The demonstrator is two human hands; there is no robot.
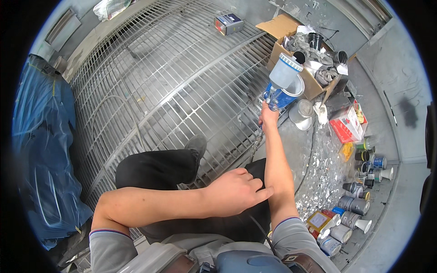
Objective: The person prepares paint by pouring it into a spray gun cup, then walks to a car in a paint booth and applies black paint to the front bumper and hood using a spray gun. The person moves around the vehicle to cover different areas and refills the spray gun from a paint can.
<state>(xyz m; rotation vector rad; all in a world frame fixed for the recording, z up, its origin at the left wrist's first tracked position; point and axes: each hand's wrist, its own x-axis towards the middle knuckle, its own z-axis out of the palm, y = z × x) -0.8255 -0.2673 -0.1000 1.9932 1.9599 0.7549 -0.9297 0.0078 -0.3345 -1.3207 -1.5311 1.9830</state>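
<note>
My right hand (269, 115) reaches forward and is wrapped around a spray gun (271, 98). A translucent paint cup with a white lid (285, 71) sits on top of the gun, tilted. Just behind the gun is an open blue can (291, 91); whether the gun touches it I cannot tell. My left hand (240, 191) lies across in front of me, mostly curled, with nothing visible in it. One of its fingers extends to my right forearm, near the elbow.
A cardboard box (314, 84) full of crumpled waste stands beyond the can. Round lids (301, 113) lie beside it. Several paint cans (357, 204) line the right wall. Floor grating (168, 82) spreads ahead, with a small box (228, 24) on it. Blue plastic sheeting (45, 150) hangs left.
</note>
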